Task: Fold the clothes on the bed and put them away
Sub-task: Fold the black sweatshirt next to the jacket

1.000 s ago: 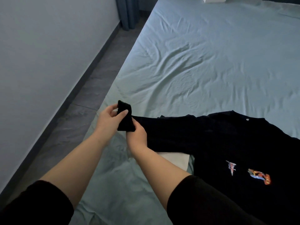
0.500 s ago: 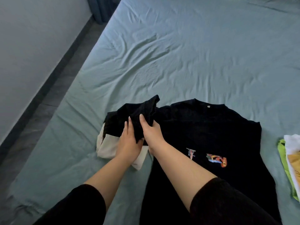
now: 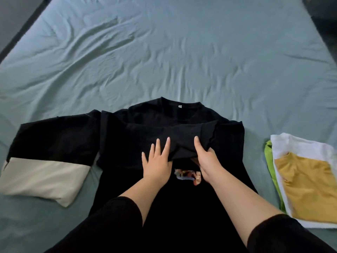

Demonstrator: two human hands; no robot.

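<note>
One black shirt (image 3: pixel 228 152) lies under spread left hand (image 3: pixel 157 162); right hand (image 3: pixel 207 161) apparently pinches it.

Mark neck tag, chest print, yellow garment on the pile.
neck tag (image 3: pixel 180 106), head view, centre of the white label at the collar.
chest print (image 3: pixel 186 175), head view, middle of the coloured patch.
yellow garment (image 3: pixel 310 187), head view, middle of its yellow fabric.

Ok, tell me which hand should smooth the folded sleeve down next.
Probably left: the left hand lies flat on the sleeve with straight fingers, while the right hand grips its bunched edge.
</note>
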